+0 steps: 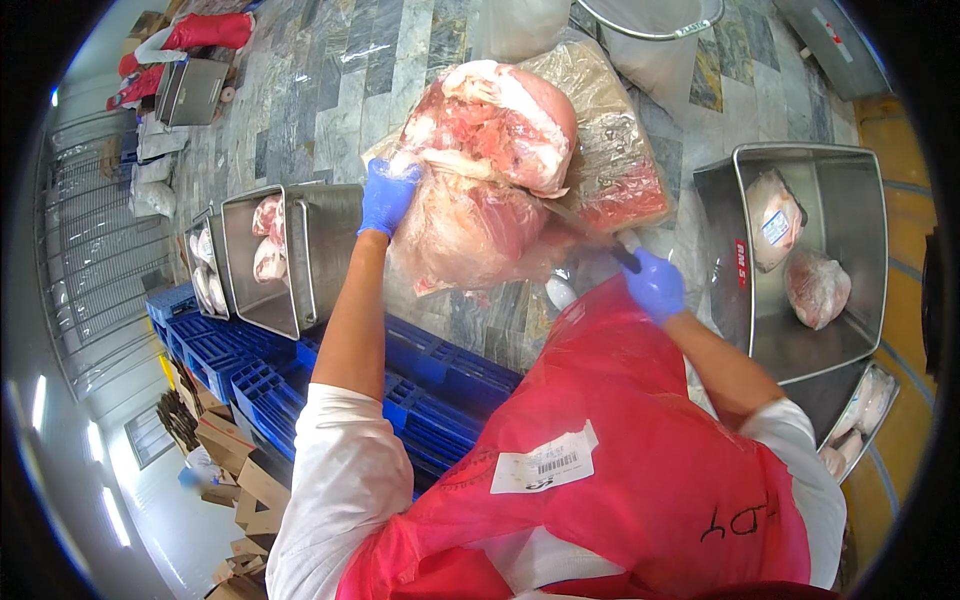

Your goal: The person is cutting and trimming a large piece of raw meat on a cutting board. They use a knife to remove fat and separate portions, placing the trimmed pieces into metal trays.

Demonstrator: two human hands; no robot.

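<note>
A large raw cut of meat (500,130) with white fat lies at the middle, on top of another pale cut wrapped in clear plastic (465,225). My left hand (390,195), in a blue glove, grips the left side where the two cuts meet. In my right hand (655,287), also gloved, is a knife (590,228) held by its dark handle. Its blade points up and left, with the tip at the meat's right edge. Beside the cuts, to the right, lies a brown plastic-wrapped package (610,130) with red meat showing at its near end.
A deep metal tub (740,260) at the right holds two bagged cuts. Further metal bins (252,262) with meat stand at the left, near blue pallets (440,360). A clear-lined round container (650,60) is at the far side. Cardboard boxes (225,440) are piled lower left.
</note>
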